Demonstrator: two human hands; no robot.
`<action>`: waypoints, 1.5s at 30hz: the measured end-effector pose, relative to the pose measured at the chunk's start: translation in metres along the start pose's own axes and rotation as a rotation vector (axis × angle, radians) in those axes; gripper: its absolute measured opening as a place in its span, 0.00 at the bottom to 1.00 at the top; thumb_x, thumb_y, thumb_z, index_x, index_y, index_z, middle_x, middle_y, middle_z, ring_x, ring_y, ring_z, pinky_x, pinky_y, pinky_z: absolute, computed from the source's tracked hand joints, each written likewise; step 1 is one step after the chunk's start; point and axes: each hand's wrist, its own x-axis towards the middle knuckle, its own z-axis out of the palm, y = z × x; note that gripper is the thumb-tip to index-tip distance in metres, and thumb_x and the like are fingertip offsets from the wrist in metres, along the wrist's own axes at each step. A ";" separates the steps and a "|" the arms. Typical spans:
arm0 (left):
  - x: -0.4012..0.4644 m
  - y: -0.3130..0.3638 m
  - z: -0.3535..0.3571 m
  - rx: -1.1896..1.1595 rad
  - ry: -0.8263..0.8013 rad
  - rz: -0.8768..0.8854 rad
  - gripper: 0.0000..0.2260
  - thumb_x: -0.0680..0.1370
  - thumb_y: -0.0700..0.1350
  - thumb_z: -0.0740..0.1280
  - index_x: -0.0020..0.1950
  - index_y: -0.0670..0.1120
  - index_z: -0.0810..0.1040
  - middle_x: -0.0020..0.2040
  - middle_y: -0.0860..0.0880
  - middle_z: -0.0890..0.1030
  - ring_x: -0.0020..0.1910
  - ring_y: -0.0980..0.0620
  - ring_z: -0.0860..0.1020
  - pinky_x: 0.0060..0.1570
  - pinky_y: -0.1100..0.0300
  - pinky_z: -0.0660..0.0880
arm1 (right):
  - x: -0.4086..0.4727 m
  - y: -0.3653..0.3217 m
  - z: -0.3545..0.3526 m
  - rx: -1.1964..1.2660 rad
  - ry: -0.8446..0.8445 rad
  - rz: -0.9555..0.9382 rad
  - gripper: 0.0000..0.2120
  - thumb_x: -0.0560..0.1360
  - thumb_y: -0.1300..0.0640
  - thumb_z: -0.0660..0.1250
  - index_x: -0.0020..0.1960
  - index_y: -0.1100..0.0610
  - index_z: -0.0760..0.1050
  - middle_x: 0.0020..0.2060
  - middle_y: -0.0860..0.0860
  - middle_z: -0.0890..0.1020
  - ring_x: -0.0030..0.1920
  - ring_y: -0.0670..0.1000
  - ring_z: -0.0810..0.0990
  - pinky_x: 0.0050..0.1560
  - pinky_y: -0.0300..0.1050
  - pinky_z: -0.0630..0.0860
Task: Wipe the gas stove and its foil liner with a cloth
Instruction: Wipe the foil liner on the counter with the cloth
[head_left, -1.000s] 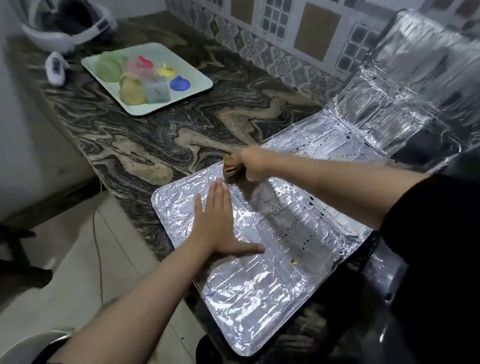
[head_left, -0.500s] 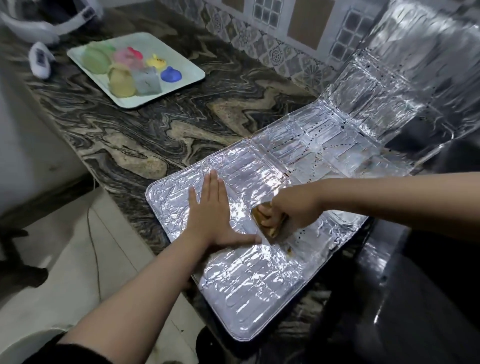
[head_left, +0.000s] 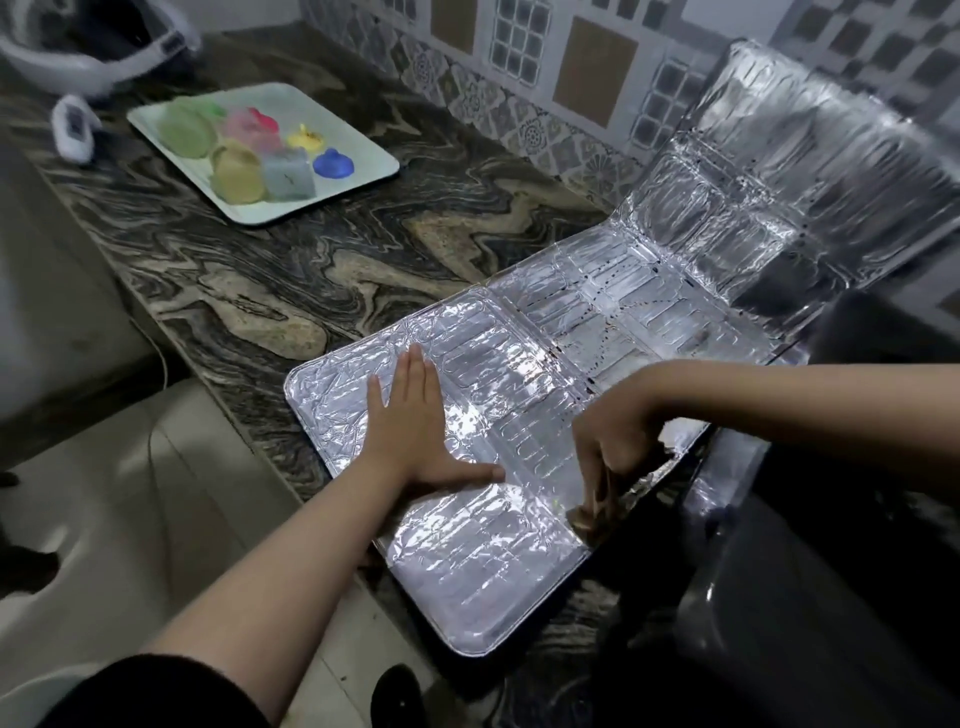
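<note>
A silver foil liner (head_left: 483, 582) lies flat on the marble counter (head_left: 291, 280), and its far panels (head_left: 810, 171) fold up against the tiled wall. My left hand (head_left: 415, 426) presses flat on the liner's near-left part, fingers straight, thumb spread to the right. My right hand (head_left: 618, 431) is at the liner's right edge, fingers curled down around a brownish cloth (head_left: 597, 499), which is blurred and mostly hidden under the fingers. The black glossy gas stove (head_left: 810, 597) sits right of the liner, beside the cloth.
A pale tray (head_left: 363, 176) with several coloured pieces stands at the back left of the counter. A white device (head_left: 72, 127) and a white curved appliance (head_left: 98, 57) lie beyond it. The counter's front edge drops to a tiled floor (head_left: 130, 519) on the left.
My right hand has swept the cloth from the liner's far left corner, across its middle, to the near right edge by the stove. My left hand has stayed flat on the foil.
</note>
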 end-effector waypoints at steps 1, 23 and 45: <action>-0.001 -0.002 0.001 0.003 -0.006 0.004 0.72 0.50 0.86 0.50 0.76 0.37 0.33 0.75 0.40 0.29 0.75 0.42 0.30 0.72 0.35 0.38 | -0.004 0.004 -0.010 0.068 0.057 0.020 0.22 0.70 0.72 0.58 0.55 0.58 0.82 0.33 0.53 0.84 0.27 0.47 0.74 0.29 0.37 0.69; -0.045 -0.066 0.002 -0.019 0.075 -0.118 0.71 0.51 0.86 0.50 0.77 0.39 0.35 0.76 0.43 0.30 0.76 0.45 0.32 0.72 0.38 0.36 | 0.091 -0.045 -0.101 -0.263 0.671 -0.059 0.29 0.72 0.61 0.67 0.71 0.51 0.66 0.60 0.58 0.78 0.57 0.60 0.78 0.55 0.46 0.75; -0.046 -0.064 -0.002 0.003 0.032 -0.128 0.71 0.49 0.86 0.45 0.76 0.39 0.33 0.75 0.42 0.29 0.75 0.44 0.31 0.72 0.36 0.38 | 0.003 -0.043 -0.043 0.019 0.344 0.049 0.19 0.66 0.74 0.58 0.49 0.59 0.81 0.25 0.48 0.76 0.21 0.41 0.70 0.18 0.31 0.64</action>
